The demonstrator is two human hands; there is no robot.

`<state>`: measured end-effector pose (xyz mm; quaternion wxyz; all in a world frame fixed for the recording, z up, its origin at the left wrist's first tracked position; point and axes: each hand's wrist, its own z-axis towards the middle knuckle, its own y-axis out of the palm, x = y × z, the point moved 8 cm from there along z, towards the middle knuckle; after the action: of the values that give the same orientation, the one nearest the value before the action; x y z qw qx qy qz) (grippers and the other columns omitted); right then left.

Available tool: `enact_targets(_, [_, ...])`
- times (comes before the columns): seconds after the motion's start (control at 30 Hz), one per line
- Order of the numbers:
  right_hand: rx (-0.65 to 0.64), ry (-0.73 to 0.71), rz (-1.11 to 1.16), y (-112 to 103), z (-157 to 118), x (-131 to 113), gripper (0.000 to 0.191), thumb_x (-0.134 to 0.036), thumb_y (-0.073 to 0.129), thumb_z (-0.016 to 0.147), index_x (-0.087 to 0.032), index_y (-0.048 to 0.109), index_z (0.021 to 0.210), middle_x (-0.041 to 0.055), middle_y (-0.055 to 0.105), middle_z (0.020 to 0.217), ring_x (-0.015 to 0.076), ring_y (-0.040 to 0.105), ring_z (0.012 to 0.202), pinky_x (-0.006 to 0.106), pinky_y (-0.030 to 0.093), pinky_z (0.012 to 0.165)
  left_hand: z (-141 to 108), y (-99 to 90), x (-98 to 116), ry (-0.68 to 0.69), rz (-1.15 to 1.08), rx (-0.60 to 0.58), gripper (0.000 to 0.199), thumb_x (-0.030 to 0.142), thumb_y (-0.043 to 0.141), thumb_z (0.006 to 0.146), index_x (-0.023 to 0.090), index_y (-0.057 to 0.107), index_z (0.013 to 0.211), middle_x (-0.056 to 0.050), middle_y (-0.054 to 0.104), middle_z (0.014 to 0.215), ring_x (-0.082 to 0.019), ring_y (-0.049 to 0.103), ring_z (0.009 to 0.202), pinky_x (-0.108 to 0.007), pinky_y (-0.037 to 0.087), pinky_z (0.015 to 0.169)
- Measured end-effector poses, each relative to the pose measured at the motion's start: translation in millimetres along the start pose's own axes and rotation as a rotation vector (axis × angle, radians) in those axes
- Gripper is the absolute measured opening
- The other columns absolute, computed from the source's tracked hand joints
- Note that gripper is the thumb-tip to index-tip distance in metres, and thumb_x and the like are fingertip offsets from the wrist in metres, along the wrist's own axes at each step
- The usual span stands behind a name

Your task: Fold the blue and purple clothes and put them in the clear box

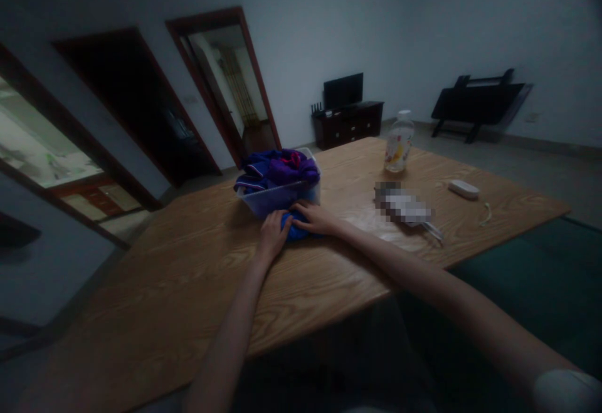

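A bright blue cloth (297, 232) lies bunched on the wooden table. My left hand (273, 232) grips it from the left, fingers curled over its edge. On the other side my right hand (314, 216) is closed on the same cloth, its fingers bent over the top. Right behind both hands stands a translucent plastic basket (264, 202), heaped with folded clothes (277, 170) in dark blue and purple with a bit of red. The cloth's underside and some fingertips are hidden, and the picture is dim and slightly blurred.
On the table (188, 256) to the right are a clear bottle (399, 143) with a white cap, a pixelated pale item (405, 206) with a strap, a white oblong case (463, 189) and a thin cord (486, 214). A green bench (531, 275) adjoins the table's right edge.
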<state>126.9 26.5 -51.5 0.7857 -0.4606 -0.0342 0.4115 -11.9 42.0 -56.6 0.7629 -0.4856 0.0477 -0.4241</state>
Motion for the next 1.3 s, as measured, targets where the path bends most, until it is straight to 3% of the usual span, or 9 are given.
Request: enact_targets(1.3, [-0.018, 0.028, -0.025, 2.8, 0.5, 3.6, 0.038, -0.044, 0.054, 0.100, -0.020, 0.055, 0.130, 0.0122, 0.060, 0.124, 0.0255, 0.060, 0.112, 0.037, 0.049, 0.096, 0.6, 0.9, 1.5, 0.007, 0.017, -0.010, 0.038, 0.048, 0.038, 0.106, 0.021, 0.058, 0.124, -0.010, 0.064, 0.120, -0.025, 0.058, 0.116, -0.040, 0.046, 0.105])
